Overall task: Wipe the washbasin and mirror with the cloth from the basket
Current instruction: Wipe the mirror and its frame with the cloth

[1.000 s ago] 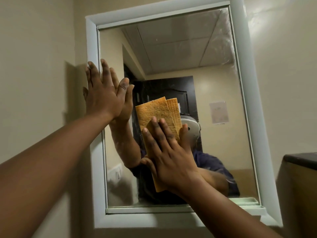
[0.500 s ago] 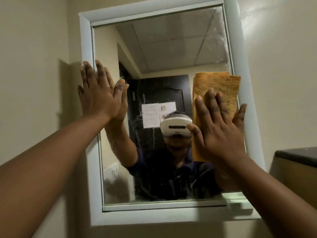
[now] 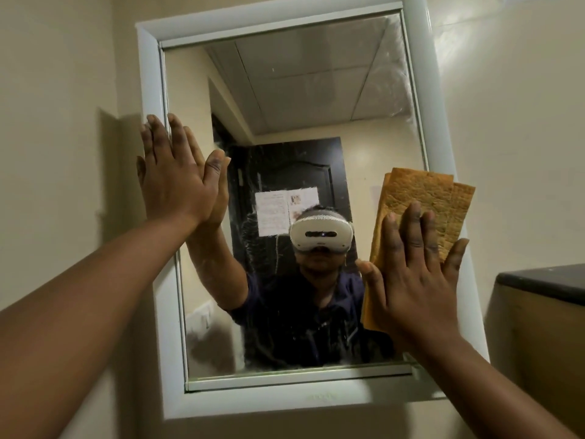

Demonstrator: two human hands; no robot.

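A wall mirror (image 3: 316, 99) in a pale frame (image 3: 148, 74) hangs in front of me. My left hand (image 3: 174, 179) lies flat with straight fingers on the mirror's left edge, over frame and glass. My right hand (image 3: 414, 274) presses a folded orange cloth (image 3: 421, 198) flat against the right side of the glass, where the cloth overlaps the right frame. The fingers are spread and straight on the cloth. Smears show on the lower glass. The washbasin and basket are out of view.
A dark-topped cabinet (image 3: 544, 280) stands against the wall at the right, close to the mirror's lower right corner. Beige walls surround the mirror. A person wearing a white headset is reflected in the glass.
My right hand has carried the cloth from the mirror's middle to its right side, then down along the right edge. My left hand has stayed on the left edge.
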